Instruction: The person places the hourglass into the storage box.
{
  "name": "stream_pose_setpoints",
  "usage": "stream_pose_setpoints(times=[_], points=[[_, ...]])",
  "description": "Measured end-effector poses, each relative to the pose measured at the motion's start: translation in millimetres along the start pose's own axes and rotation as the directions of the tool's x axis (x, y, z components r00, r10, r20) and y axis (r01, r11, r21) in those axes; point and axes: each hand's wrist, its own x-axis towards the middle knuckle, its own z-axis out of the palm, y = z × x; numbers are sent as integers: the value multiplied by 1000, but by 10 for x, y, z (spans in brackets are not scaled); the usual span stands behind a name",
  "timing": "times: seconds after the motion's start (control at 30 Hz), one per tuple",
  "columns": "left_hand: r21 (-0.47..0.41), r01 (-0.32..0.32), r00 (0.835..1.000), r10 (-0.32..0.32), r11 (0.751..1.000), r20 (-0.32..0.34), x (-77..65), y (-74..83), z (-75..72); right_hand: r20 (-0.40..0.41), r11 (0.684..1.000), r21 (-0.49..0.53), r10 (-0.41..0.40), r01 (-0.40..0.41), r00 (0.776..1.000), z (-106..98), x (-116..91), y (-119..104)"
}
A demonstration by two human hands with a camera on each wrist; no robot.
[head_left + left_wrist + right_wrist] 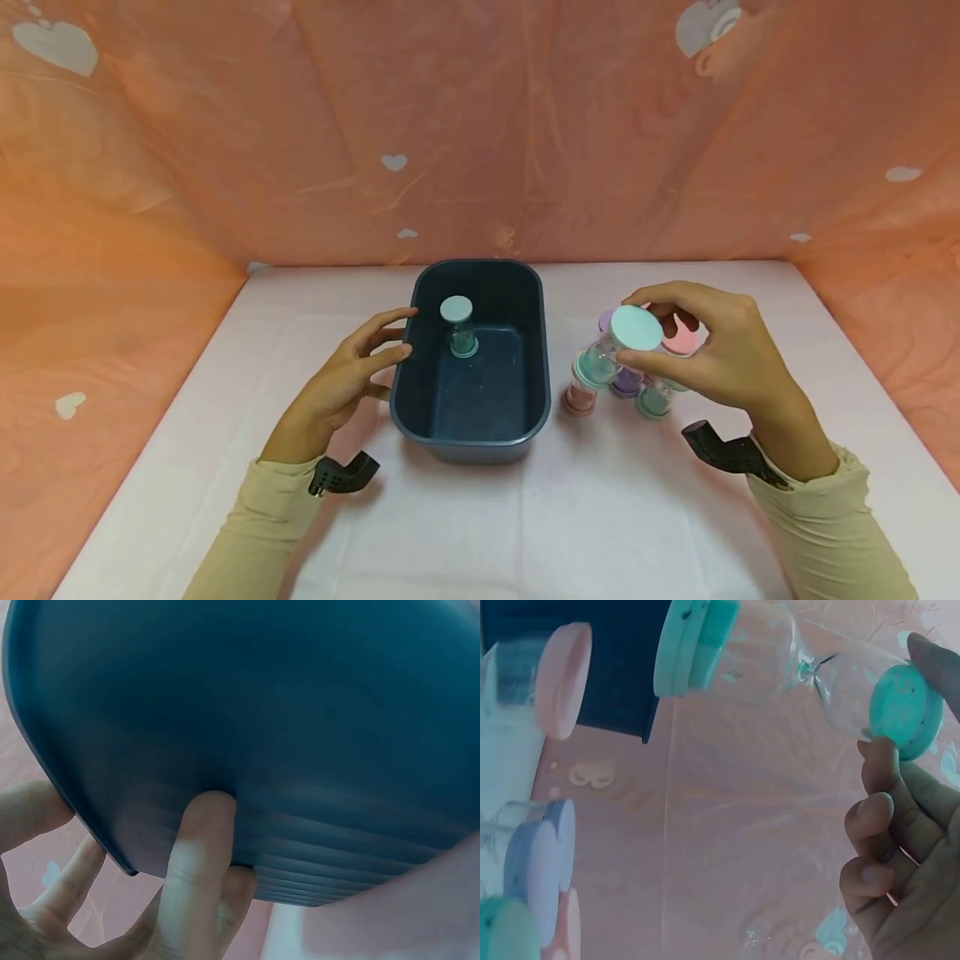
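My right hand [716,350] pinches the upper cap of a teal-capped sand timer [636,328] between thumb and fingers. The timer is tilted and held above a group of other timers. In the right wrist view its clear glass waist [810,667] shows. My left hand [330,392] touches the left side of a dark blue bin [468,441], its fingers spread along the rim and outer wall. In the left wrist view the bin's wall [300,712] fills most of the picture, the thumb against it. Inside the bin stands another teal-capped sand timer [456,309].
Under and around my right hand stand a pink sand timer [579,398], a purple one [627,383], a green-based one [654,402] and a pink cap [682,338], partly hidden. Orange sheeting [480,125] with hearts rises behind the white table [465,533].
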Motion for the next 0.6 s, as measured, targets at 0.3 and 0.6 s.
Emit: stream_pose_setpoints(times=[0.3, 0.6], points=[[1, 1, 1000, -1, 1000, -3, 4, -1, 3, -7, 999, -42, -8, 8, 1000, 84, 93, -65], [6, -3, 1000, 3, 1000, -3, 12, 0, -1, -11, 999, 42, -4, 4, 1000, 195, 191, -117]])
